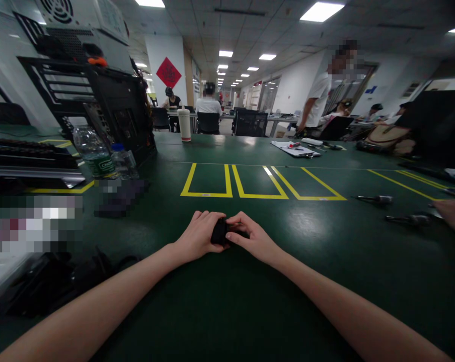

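A small black object (219, 232) with a boxy outline sits between my hands, just above or on the green tabletop. What kind of thing it is cannot be made out. My left hand (197, 235) is closed around its left side, fingers over the top and thumb below. On the other side, my right hand (252, 236) pinches at its right edge with thumb and fingertips. Both hands cover much of it. Past my hands, yellow tape frames (207, 194) mark the table.
To the left are plastic bottles (91, 146), an open computer case (118, 110) and dark gear. A white cup (184, 124) and a clipboard (295, 149) lie farther back. Screwdriver-like tools (408, 219) rest at right, near another person's hand (454, 216). People work behind.
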A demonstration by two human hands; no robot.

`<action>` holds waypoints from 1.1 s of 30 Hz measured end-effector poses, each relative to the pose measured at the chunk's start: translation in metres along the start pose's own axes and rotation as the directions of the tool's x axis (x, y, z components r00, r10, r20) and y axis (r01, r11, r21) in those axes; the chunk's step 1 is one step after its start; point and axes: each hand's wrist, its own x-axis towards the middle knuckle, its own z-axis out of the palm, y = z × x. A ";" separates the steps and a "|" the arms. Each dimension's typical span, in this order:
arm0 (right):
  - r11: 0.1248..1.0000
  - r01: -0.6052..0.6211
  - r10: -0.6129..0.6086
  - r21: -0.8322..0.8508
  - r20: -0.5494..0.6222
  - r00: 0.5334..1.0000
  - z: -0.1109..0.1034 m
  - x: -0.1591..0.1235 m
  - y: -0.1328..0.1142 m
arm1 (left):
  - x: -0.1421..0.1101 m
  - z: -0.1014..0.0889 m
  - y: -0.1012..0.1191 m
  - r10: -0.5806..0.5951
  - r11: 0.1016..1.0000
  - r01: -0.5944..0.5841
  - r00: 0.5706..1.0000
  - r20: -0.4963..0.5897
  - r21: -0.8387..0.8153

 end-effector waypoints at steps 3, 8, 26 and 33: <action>1.000 -0.019 0.019 -0.010 0.017 1.000 0.000 0.000 -0.001 | -0.001 -0.003 0.002 0.003 1.000 -0.003 1.000 0.016 -0.020; 0.999 -0.053 0.053 0.002 0.081 0.995 -0.002 -0.003 -0.004 | -0.001 -0.010 0.006 -0.004 1.000 0.005 0.999 0.049 -0.018; 0.996 0.013 -0.010 -0.091 0.026 1.000 -0.001 -0.005 -0.004 | -0.002 -0.010 0.007 -0.012 0.999 0.014 0.999 0.050 -0.033; 1.000 -0.013 0.013 -0.006 0.022 1.000 0.001 -0.003 -0.005 | 0.000 -0.008 0.006 -0.009 1.000 0.009 0.999 0.047 -0.012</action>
